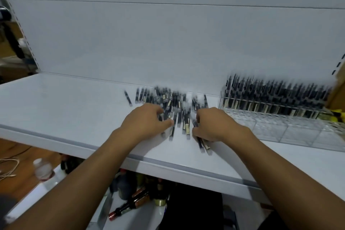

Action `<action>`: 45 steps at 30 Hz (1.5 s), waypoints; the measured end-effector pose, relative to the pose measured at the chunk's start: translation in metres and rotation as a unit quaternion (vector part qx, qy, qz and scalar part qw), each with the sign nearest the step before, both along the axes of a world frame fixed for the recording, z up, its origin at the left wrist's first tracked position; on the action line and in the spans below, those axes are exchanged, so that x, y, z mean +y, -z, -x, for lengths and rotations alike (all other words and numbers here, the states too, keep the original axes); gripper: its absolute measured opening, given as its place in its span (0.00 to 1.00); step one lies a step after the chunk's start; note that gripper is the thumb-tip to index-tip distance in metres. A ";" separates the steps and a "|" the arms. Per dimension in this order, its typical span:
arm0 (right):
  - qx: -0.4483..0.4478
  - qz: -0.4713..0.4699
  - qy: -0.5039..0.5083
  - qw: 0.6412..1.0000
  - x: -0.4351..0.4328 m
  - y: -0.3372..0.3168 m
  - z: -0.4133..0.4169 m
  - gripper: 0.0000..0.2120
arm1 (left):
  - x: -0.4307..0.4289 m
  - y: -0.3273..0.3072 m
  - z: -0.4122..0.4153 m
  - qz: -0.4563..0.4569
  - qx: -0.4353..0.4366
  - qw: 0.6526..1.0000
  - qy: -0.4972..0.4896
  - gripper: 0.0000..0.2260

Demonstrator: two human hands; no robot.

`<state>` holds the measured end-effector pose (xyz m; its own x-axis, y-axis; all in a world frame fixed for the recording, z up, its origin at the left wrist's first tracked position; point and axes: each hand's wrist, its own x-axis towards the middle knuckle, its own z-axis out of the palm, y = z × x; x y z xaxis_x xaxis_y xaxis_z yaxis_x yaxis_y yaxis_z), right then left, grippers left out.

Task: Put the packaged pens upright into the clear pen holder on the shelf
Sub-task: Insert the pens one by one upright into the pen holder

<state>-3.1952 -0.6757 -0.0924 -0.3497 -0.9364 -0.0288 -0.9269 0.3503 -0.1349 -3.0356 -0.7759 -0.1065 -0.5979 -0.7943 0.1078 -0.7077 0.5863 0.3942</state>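
On the white shelf (65, 110), a loose heap of packaged pens (173, 99) lies flat toward the back, just left of the clear pen holder (280, 127), so each handful has only a short way to go. The holder's back rows already carry upright pens (270, 89). Its front slots look bare, so the job seems partly done. The right hand (214, 125) has its fingers (197, 117) curled round a small bundle whose ends stick out beneath the palm toward the shelf edge, probably gathered to line them up before standing them. The left hand (145, 119) rests on the heap's near edge with fingers bent into it; blur hides whether it actually pinches any.
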 end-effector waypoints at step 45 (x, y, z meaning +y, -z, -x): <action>-0.556 0.418 0.032 0.718 -0.001 0.041 -0.004 0.04 | 0.012 0.006 0.038 -0.087 0.072 0.993 -0.031 0.15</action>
